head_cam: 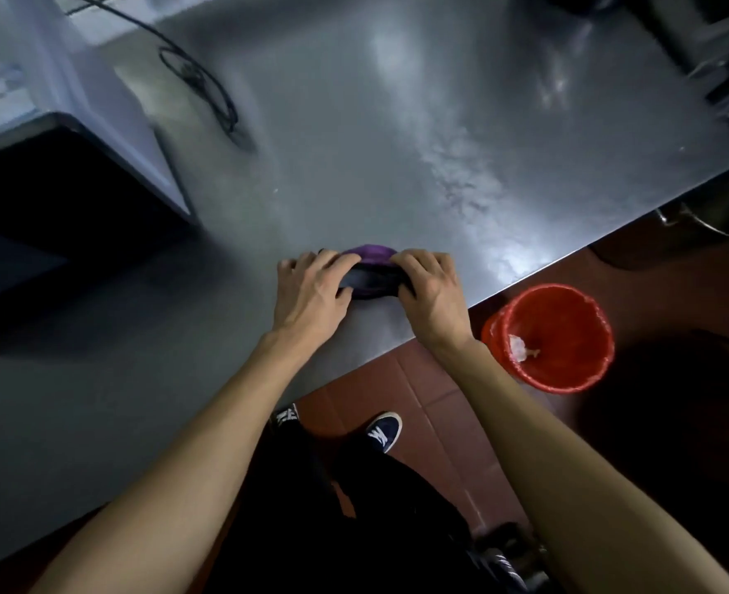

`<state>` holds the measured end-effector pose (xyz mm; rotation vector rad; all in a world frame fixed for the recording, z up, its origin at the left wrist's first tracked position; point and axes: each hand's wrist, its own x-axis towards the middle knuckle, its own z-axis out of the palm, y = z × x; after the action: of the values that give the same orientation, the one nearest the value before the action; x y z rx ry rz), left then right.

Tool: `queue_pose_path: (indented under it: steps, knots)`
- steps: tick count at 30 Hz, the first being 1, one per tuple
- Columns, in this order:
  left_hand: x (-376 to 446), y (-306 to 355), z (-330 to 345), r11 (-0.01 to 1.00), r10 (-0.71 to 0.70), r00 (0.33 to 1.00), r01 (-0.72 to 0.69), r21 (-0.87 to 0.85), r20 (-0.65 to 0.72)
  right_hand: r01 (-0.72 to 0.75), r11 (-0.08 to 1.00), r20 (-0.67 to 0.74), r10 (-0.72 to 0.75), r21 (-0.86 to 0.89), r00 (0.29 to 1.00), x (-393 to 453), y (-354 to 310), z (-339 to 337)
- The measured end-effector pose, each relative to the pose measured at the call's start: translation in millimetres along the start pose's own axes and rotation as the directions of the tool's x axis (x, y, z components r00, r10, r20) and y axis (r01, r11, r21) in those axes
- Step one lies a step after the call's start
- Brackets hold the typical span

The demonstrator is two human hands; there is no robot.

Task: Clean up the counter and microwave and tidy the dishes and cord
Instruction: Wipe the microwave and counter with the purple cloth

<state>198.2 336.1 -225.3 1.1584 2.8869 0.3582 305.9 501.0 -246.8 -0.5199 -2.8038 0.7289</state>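
Both hands, left hand [311,289] and right hand [429,289], are gripping a purple-and-dark cloth [371,272] on the table [354,122], near the red bin [551,336].

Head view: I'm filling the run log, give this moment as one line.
left hand: grips cloth | right hand: grips cloth | cloth: bunched on counter | cord: looped, untouched

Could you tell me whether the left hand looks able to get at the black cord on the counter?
Probably yes: nothing lies between the left hand and the cord, though it now grips the cloth.
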Motion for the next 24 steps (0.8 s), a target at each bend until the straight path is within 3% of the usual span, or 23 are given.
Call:
queue_pose_path:
  steps: [8,24]
  knots:
    - [65,60,11,0.991,0.088,0.993,-0.095,-0.094,-0.083,-0.078,0.997,-0.087,0.075,-0.023,0.993,23,61,-53]
    - [194,145,52,0.958,0.185,0.982,-0.187,-0.218,-0.032,-0.158,0.971,-0.074,0.146,-0.177,0.986,92,179,-117]
